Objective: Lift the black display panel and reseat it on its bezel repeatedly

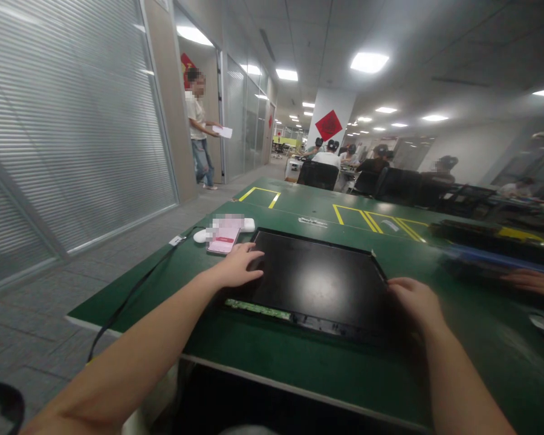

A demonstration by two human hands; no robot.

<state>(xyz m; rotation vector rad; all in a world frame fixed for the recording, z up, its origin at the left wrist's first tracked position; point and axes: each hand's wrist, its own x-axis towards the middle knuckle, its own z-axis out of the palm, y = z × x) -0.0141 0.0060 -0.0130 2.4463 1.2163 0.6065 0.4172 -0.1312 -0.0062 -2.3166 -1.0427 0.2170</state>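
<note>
A flat black display panel [317,275] lies on the green table, screen side up. Along its near edge runs a green circuit board strip [258,310], beside a dark strip of the frame. My left hand [240,266] rests at the panel's left edge, fingers spread, with the fingertips over the dark screen. At the right edge, my right hand [414,299] has its fingers bent round the rim; its thumb side is partly hidden. A phone [224,238] with a lit screen lies just beyond my left hand, next to a white rounded object [201,236].
A black cable [133,293] crosses the table's left side. Yellow tape outlines [260,190] mark the far part. At right are blurred dark panels [485,241] and another person's hand [532,283]. A person [202,130] holding paper stands by the doorway; several people sit farther back.
</note>
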